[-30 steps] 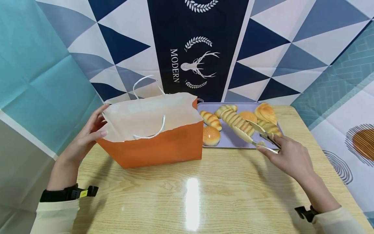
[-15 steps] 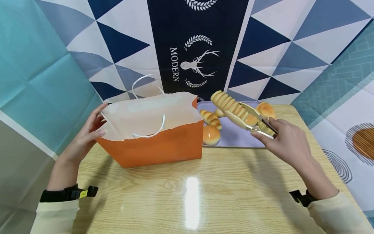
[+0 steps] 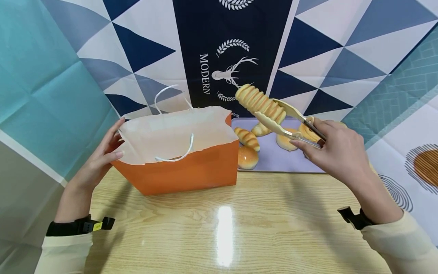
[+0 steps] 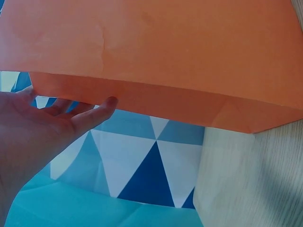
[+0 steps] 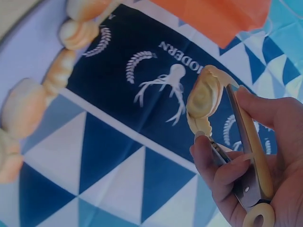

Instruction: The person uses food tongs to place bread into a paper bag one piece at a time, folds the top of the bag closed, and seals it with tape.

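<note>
My right hand [image 3: 342, 150] grips a pair of tongs [image 3: 291, 109], steel-handled with pale tips. Between the tips hangs a long ridged bread roll [image 3: 259, 101], raised above the tray and tilted up to the left. The right wrist view shows this roll [image 5: 204, 97] end-on, with the thumb and curled fingers around the handles. My left hand [image 3: 99, 158] rests against the left side of an orange paper bag [image 3: 184, 171], fingers spread and thumb on its side panel [image 4: 142, 97]. The bag's white-lined mouth faces up; its inside bottom is hidden.
A lilac tray [image 3: 270, 161] behind the tongs bears several breads, including a round bun [image 3: 247, 157] and a small striped roll [image 3: 247, 139]. White cord handles [image 3: 178, 158] stand up from the bag's mouth. A patterned cloth [image 3: 229, 49] hangs behind the wooden table [image 3: 191, 228].
The tongs have lifted the ridged roll off the tray, up and to the left, with my right hand rising along. My left hand and the bag have stayed in place.
</note>
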Action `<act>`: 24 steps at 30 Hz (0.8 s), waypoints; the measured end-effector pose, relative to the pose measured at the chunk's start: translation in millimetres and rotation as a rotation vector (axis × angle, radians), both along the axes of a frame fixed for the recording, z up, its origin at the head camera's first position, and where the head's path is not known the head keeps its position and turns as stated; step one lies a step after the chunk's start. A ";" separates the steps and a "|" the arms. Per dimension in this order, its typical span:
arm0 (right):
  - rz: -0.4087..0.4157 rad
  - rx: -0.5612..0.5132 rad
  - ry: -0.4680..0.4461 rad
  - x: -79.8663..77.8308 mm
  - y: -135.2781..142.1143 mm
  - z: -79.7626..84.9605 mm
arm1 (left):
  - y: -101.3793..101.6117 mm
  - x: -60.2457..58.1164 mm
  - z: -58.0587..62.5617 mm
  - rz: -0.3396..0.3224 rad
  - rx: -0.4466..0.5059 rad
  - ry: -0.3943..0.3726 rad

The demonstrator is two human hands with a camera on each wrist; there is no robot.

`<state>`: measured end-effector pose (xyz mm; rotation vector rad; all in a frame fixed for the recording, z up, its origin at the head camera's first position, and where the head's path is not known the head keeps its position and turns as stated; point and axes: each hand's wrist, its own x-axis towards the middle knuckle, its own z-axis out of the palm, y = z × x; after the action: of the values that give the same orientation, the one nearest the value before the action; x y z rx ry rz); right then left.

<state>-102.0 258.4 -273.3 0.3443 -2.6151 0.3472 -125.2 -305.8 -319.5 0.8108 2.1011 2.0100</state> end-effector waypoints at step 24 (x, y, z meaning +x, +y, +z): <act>0.225 -0.029 0.016 4.5 -81.7 45.3 | 1.7 1.1 4.3 0.037 -0.039 -0.043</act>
<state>-97.5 176.6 -228.0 0.6307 -2.5582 0.4549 -124.1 -304.1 -315.2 0.7214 2.1398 1.9793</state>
